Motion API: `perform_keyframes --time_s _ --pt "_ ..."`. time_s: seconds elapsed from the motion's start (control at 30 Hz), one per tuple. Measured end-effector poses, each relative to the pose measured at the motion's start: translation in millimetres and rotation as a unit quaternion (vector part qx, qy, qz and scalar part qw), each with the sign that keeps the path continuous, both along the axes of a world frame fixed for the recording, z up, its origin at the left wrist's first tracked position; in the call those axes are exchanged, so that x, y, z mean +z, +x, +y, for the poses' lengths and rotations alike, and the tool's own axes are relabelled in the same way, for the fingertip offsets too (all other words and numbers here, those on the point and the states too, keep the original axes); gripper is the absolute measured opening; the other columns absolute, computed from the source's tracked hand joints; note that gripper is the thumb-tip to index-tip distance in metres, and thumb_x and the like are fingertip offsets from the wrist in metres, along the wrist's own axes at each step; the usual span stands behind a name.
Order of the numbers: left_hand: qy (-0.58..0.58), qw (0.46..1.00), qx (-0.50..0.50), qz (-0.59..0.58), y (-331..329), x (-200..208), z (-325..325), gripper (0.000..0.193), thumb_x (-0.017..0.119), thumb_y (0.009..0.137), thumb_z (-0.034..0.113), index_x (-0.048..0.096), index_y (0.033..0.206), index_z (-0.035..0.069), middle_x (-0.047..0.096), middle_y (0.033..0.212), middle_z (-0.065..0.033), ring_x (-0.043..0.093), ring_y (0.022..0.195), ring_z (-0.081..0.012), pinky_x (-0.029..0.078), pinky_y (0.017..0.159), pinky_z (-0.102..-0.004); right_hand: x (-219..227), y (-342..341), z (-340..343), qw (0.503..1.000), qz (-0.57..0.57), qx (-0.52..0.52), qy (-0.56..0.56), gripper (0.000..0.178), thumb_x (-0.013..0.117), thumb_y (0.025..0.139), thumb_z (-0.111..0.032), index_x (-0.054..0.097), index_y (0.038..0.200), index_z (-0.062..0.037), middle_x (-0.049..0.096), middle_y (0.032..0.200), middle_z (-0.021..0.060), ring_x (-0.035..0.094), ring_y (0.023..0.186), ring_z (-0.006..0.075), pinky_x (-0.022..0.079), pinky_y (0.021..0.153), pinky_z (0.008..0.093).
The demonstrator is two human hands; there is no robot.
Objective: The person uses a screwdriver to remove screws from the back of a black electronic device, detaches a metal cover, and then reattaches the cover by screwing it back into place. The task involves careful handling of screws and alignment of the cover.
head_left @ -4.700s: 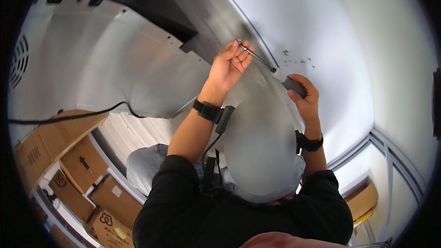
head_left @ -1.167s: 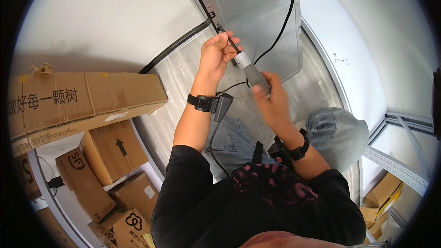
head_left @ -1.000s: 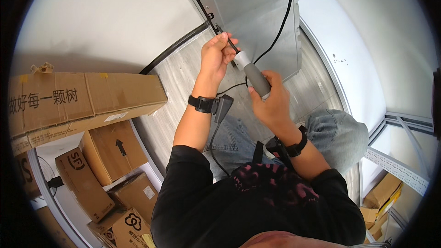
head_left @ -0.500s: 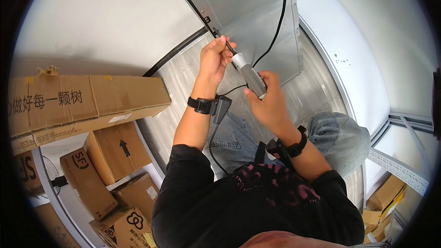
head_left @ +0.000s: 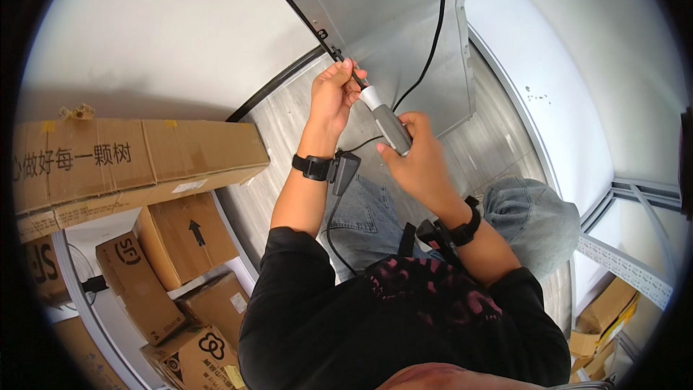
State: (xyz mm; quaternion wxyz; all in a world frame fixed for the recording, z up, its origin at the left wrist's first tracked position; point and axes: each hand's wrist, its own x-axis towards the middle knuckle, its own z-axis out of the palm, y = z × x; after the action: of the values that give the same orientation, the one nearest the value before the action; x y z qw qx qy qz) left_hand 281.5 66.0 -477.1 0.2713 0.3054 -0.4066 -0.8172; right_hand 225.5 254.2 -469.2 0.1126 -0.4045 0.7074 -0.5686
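Observation:
A screwdriver (head_left: 392,128) with a thick grey handle and a white collar slants up and to the left. Its handle end sits in my right hand (head_left: 419,162), with thumb and fingers closed round it. Higher up, my left hand (head_left: 334,101) pinches the thin dark shaft between thumb and fingertips. The shaft's far end meets the lower left edge of a grey metal appliance panel (head_left: 382,36), by a small dark fitting (head_left: 336,53). Whether a screw is at the tip is too small to tell.
A black cable (head_left: 437,36) hangs down the panel and runs behind the screwdriver. At left, a long cardboard box (head_left: 166,148) lies over a shelf of smaller cartons (head_left: 191,238). White walls flank the panel; a metal rack (head_left: 628,267) with cartons stands at lower right.
Both hands and the screwdriver have shifted slightly left in the view, as has the panel. My right hand's grip has turned a little on the handle.

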Motion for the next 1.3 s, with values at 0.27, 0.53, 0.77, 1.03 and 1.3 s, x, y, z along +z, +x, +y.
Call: perform_keyframes --time_s 0.27,0.53,0.77,1.03,1.3 --pt "0.019 0.998 -0.006 0.051 -1 14 8 0.018 0.049 0.097 0.017 0.059 0.101 0.002 0.068 0.088 -0.0106 0.062 0.066 -0.0122 0.051 0.061 -0.0242 19 -17 5 0.8 -0.583 0.142 0.031 0.038 0.059 0.09 -0.034 0.049 0.104 -0.001 0.054 0.062 0.0049 0.047 0.042 0.0109 0.034 0.039 0.0244" --pt "0.015 0.999 0.018 0.034 0 -1 4 0.017 0.053 0.096 0.018 0.059 0.099 0.003 0.068 0.082 -0.0078 0.059 0.063 -0.0091 0.049 0.058 -0.0219 14 -13 2 0.976 -0.192 0.074 0.066 0.04 0.065 0.086 -0.032 0.05 0.104 0.0007 0.059 0.071 0.0068 0.056 0.059 0.0166 0.044 0.055 0.031" --pt "0.042 0.998 0.02 0.045 0 11 11 0.019 0.05 0.097 0.018 0.058 0.104 0.003 0.067 0.085 -0.008 0.06 0.064 -0.0111 0.05 0.058 -0.0229 20 -13 5 0.944 -0.308 0.108 0.034 0.034 0.065 0.086 -0.025 0.049 0.103 0.0002 0.06 0.073 0.0065 0.056 0.058 0.0128 0.044 0.052 0.0283" --pt "0.04 0.992 -0.045 0.107 0 6 18 0.017 0.048 0.097 0.011 0.055 0.109 0.002 0.066 0.091 -0.0115 0.065 0.07 -0.0169 0.052 0.06 -0.0248 41 -21 30 0.866 -0.475 0.131 0.08 0.031 0.062 0.089 -0.024 0.049 0.106 -0.0014 0.06 0.077 0.0067 0.051 0.053 0.0086 0.041 0.048 0.023" --pt "0.011 0.981 -0.084 0.172 -59 23 77 0.013 0.053 0.095 0.012 0.056 0.105 0.004 0.066 0.101 -0.0131 0.068 0.087 -0.0239 0.056 0.066 -0.0282 98 -129 81 0.975 -0.011 0.103 0.198 0.042 0.071 0.077 -0.023 0.055 0.11 -0.0023 0.062 0.079 0.0069 0.057 0.066 0.0159 0.043 0.057 0.0299"
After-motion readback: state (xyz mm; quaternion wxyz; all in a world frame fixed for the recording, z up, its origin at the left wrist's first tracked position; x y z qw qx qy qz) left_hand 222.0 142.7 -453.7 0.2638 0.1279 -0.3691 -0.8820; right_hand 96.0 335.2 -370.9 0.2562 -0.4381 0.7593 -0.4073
